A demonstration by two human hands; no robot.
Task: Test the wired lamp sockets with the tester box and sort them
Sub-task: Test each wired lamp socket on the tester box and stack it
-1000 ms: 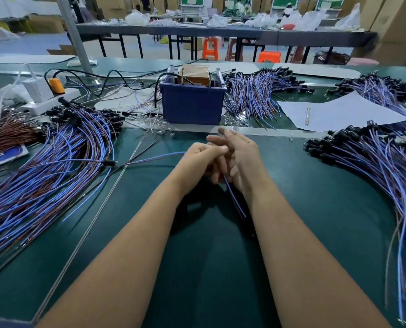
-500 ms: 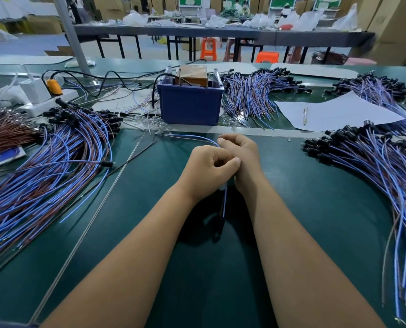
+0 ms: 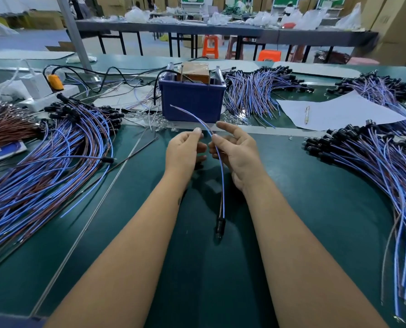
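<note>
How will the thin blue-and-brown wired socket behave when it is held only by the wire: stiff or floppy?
Probably floppy: the thin blue-and-brown wired socket bends in an arc above the right hand and hangs down below it. Its small black end likely pulls it down and may swing. It seems light, since a pinch holds it.

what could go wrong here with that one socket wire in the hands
1. The right hand only pinches the wire with thumb and fingertip, and the black socket hangs low; it could slip out.
2. The wire's free end arcs toward the blue tester box; it might miss the contacts or snag on loose leads nearby.
3. Large piles lie at both sides; a mis-sort seems easy.
</note>
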